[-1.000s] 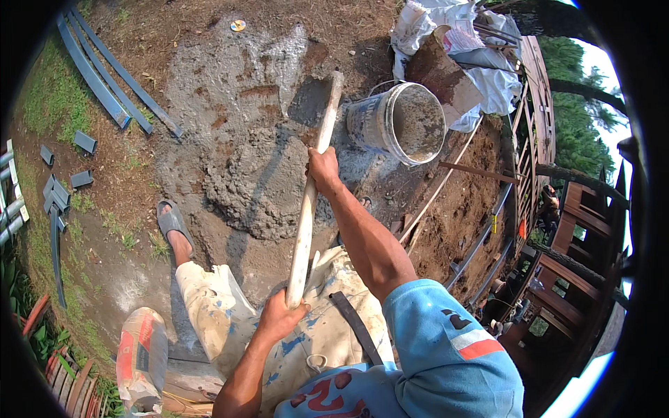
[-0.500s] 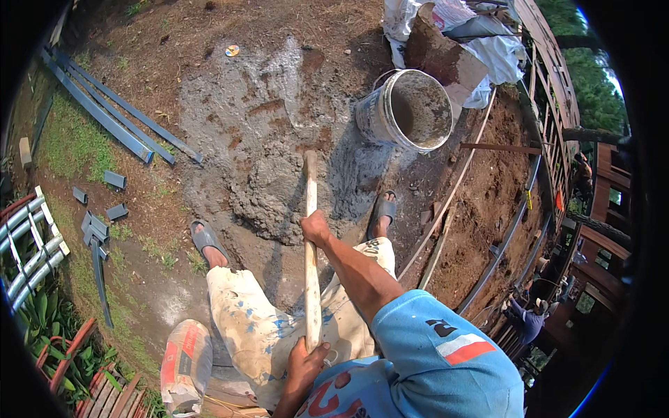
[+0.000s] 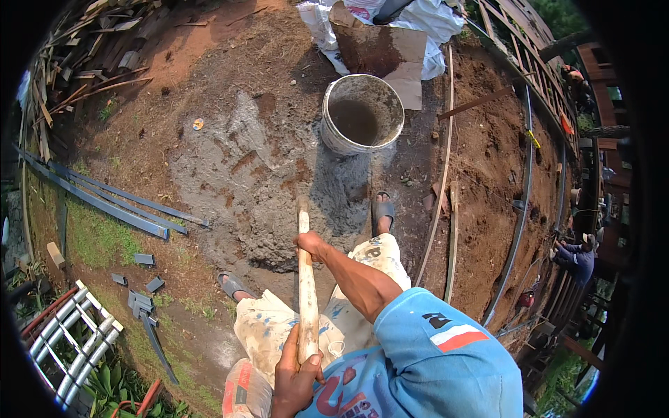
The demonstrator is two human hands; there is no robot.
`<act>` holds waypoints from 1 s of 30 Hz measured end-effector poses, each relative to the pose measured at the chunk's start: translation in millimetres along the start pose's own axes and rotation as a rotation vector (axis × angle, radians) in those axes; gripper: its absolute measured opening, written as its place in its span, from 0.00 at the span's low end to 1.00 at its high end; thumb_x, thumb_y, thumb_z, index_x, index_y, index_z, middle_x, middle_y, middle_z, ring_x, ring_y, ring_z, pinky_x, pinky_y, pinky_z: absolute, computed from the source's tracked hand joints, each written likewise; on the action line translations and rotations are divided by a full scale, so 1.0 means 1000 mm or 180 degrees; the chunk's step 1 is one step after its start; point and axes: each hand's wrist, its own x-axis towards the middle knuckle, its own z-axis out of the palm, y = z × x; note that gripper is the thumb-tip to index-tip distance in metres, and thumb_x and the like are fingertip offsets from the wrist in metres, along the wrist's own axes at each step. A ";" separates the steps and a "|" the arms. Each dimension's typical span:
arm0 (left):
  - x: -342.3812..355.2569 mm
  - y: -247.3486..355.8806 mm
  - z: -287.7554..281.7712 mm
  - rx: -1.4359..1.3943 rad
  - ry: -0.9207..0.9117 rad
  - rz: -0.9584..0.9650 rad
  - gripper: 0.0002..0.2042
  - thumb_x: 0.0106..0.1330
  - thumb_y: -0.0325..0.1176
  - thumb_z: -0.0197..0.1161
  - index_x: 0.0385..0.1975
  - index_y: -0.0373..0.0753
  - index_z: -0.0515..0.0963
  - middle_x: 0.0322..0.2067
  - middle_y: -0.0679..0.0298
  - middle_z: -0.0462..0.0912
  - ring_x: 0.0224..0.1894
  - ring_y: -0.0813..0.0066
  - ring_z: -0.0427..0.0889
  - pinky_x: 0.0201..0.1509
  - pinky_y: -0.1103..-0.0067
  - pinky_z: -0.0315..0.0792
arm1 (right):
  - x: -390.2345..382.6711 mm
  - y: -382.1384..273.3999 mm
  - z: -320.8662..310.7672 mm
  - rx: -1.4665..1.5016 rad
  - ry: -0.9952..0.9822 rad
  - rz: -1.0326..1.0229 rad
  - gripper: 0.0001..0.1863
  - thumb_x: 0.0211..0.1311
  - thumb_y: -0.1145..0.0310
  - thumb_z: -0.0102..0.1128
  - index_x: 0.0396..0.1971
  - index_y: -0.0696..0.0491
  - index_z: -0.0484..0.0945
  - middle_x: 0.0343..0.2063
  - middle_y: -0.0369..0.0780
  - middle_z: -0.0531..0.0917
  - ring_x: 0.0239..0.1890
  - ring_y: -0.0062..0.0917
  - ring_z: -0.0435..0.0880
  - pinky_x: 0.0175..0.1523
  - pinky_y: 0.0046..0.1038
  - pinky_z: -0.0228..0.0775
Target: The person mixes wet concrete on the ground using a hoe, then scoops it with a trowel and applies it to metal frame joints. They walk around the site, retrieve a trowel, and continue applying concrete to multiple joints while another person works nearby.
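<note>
A long, pale wooden tool handle [image 3: 307, 285] runs from my waist toward the heap of wet grey mortar [image 3: 268, 233] between my feet. My right hand [image 3: 312, 246] is closed round its upper-middle part, with the arm stretched forward. Close to my body, my left hand [image 3: 298, 373] grips the lower end, thumb across the wood. The tool's head cannot be made out at the far end, against the mortar. Beyond the heap, slightly right, stands a mortar-smeared white bucket [image 3: 362, 115] with murky grey liquid inside.
Metal channels [image 3: 97, 195] and short cut pieces lie left, near a pipe frame [image 3: 73, 338]. A printed bag [image 3: 247, 390] stands by my left leg. White sacks [image 3: 432, 42] and stained cardboard [image 3: 380, 49] lie beyond the bucket. Another person [image 3: 577, 258] works at far right.
The view has turned, so the bucket and metal pieces sit elsewhere in the picture. Both hands still hold the handle, and its far end now sits lower in view.
</note>
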 end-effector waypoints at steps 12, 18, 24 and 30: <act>0.014 0.079 0.011 0.1143 -0.0868 0.1559 0.46 0.68 0.62 0.60 0.73 0.31 0.54 0.31 0.55 0.85 0.30 0.74 0.84 0.37 0.78 0.78 | -0.111 -0.019 -0.052 0.2061 -0.0480 -0.0259 0.08 0.60 0.78 0.52 0.38 0.61 0.65 0.20 0.39 0.70 0.14 0.24 0.70 0.17 0.30 0.68; 0.046 0.145 0.050 0.2110 -0.0272 0.2080 0.30 0.74 0.46 0.59 0.68 0.33 0.65 0.27 0.61 0.81 0.26 0.74 0.80 0.31 0.77 0.75 | -0.133 -0.023 -0.132 0.2813 -0.0384 -0.0493 0.14 0.64 0.73 0.53 0.48 0.60 0.68 0.27 0.39 0.73 0.21 0.24 0.74 0.26 0.38 0.74; 0.062 0.169 0.258 0.2944 -0.0659 0.2304 0.27 0.75 0.38 0.59 0.70 0.35 0.64 0.32 0.60 0.81 0.30 0.73 0.77 0.35 0.79 0.74 | -0.187 -0.045 -0.228 0.3343 0.0433 -0.0796 0.12 0.56 0.70 0.59 0.36 0.62 0.76 0.24 0.42 0.78 0.24 0.31 0.80 0.30 0.37 0.73; 0.062 0.176 0.400 0.3844 -0.1167 0.2564 0.29 0.73 0.36 0.61 0.71 0.36 0.62 0.33 0.59 0.80 0.30 0.74 0.76 0.35 0.75 0.73 | -0.215 -0.040 -0.344 0.4004 0.1091 -0.0823 0.12 0.51 0.68 0.63 0.33 0.60 0.78 0.22 0.40 0.79 0.20 0.29 0.79 0.26 0.36 0.71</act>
